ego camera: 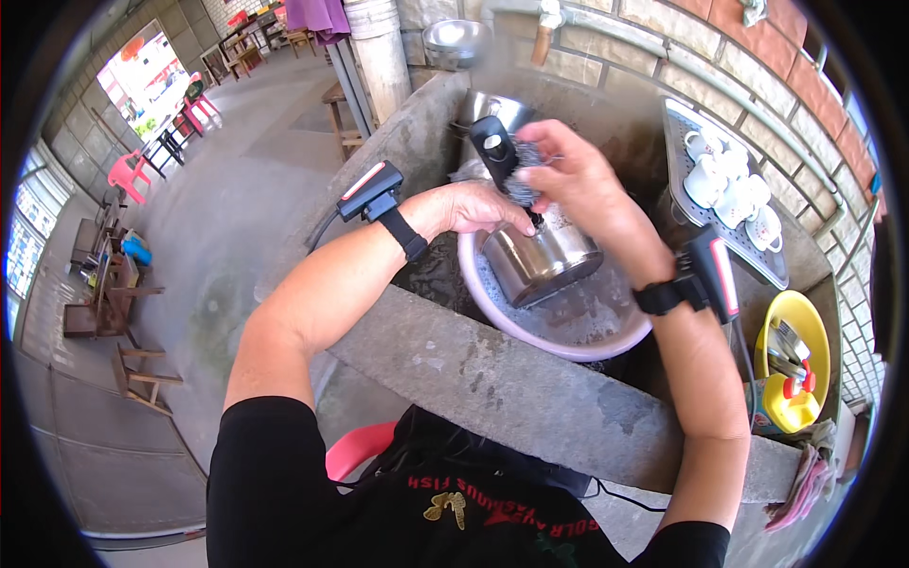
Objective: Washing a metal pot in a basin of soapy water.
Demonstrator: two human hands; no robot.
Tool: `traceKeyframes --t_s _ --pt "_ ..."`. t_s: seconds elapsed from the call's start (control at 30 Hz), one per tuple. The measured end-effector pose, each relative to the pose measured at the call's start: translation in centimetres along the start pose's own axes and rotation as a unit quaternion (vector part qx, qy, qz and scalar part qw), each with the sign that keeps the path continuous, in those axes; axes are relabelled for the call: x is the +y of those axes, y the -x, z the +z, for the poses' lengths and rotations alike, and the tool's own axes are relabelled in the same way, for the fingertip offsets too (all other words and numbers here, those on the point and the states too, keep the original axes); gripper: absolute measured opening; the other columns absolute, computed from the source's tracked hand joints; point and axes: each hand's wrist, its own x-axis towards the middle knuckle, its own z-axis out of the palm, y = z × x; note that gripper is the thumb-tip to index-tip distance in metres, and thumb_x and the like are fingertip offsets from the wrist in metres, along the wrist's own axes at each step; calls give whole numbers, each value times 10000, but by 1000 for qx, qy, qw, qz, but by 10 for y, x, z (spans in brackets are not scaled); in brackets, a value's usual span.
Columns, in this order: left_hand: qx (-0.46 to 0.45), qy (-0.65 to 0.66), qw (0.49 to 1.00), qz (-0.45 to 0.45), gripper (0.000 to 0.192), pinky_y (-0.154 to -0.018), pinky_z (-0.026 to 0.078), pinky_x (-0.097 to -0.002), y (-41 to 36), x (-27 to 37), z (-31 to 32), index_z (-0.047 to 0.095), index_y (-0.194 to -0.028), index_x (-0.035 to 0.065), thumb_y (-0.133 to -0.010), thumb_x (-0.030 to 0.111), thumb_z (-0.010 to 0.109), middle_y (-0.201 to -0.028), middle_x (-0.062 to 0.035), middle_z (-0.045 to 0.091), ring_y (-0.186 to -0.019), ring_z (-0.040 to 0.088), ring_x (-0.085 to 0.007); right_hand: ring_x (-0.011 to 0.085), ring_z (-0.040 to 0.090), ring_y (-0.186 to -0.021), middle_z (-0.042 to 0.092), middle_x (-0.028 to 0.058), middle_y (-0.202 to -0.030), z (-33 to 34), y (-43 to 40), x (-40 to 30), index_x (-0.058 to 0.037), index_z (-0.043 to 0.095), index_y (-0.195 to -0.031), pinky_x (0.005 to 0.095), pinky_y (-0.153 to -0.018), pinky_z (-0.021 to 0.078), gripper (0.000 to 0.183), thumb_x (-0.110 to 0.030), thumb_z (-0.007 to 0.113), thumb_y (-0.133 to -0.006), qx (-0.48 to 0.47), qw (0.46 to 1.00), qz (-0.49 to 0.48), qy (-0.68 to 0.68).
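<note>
My left hand grips a stainless steel saucepan near the base of its black handle. The saucepan tilts over a pale lilac basin, its lower end near the cloudy water. In my right hand is a steel wool scourer, pressed against the side of the handle. My fingers partly cover the scourer. The saucepan's inside is hidden. Behind the handle, another metal pot stands in the concrete sink.
White cups sit on a perforated metal tray at the right. A yellow basin holds utensils beside a yellow container. A tap juts from the brick wall. The sink's concrete front ledge lies beneath my forearms.
</note>
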Motion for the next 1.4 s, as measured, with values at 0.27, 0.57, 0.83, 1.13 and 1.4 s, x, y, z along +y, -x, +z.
traceKeyframes --t_s 0.27,0.57,0.83,1.13,1.4 --pt "3 -30 999 -22 340 -783 472 -280 1 4 4 599 -1037 76 -724 -38 669 -956 -15 612 -931 566 -125 217 601 -620 578 133 -794 -11 12 19 20 570 -822 299 -458 501 139 -9 634 -702 -80 985 130 78" --pt "-17 -41 999 -29 412 -860 415 -338 1 12 18 560 -1072 10 -674 -19 658 -962 -75 605 -901 547 -186 232 595 -722 613 105 -814 -76 17 26 -26 598 -970 332 -666 489 320 0 657 -657 -155 925 70 341" --pt "-12 -47 998 -35 529 -861 410 -289 5 9 22 446 -1229 -35 -756 84 651 -1023 -89 575 -949 532 -147 223 576 -723 597 106 -779 -47 49 41 -23 615 -938 325 -683 463 220 -26 658 -722 -187 960 30 205" --pt "-25 -48 997 -55 555 -900 382 -283 -10 2 19 422 -1247 -50 -761 99 644 -1009 -92 589 -979 522 -141 313 579 -810 555 146 -847 -51 56 38 -36 577 -909 375 -743 463 177 -59 617 -739 -55 886 -45 458" --pt "-26 -47 998 -43 393 -892 394 -284 -3 3 24 550 -1133 20 -780 148 665 -972 -43 605 -951 528 -124 342 569 -814 539 153 -851 -41 64 19 7 597 -903 409 -754 449 197 -119 599 -751 -107 871 5 480"
